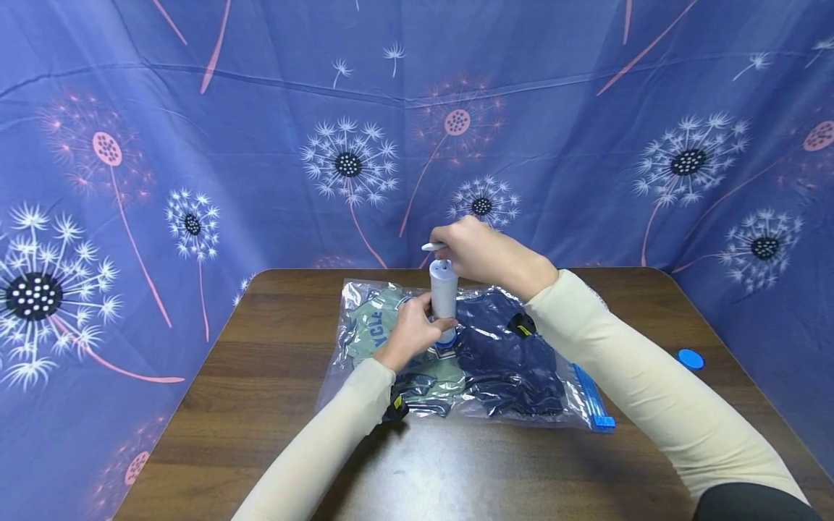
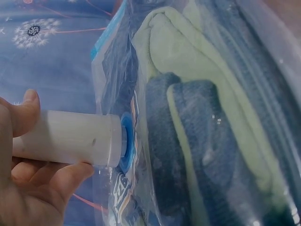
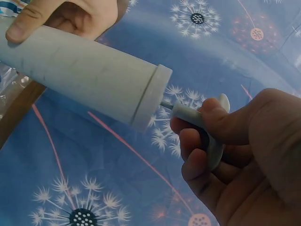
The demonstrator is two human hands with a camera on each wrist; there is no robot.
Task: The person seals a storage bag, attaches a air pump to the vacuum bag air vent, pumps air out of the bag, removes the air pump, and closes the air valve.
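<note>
A white hand pump (image 1: 444, 293) stands upright on the blue round valve (image 2: 127, 141) of a clear vacuum storage bag (image 1: 329, 383). Inside the bag lie a green garment (image 1: 371, 325) with lettering and a dark navy one (image 1: 489, 354). My left hand (image 1: 413, 329) grips the lower part of the pump barrel, thumb on one side and fingers on the other. Above it, my right hand (image 1: 478, 250) holds the pump's white T-shaped handle (image 3: 216, 136), fingers curled round it. A short length of metal rod (image 3: 166, 104) shows between handle and barrel top.
A blue round cap (image 1: 690, 359) lies on the wooden table (image 1: 247, 383) at the right. The bag's blue zip edge with its slider (image 1: 602, 422) points toward the right front. Behind the table hangs a blue dandelion-print cloth (image 1: 260, 145).
</note>
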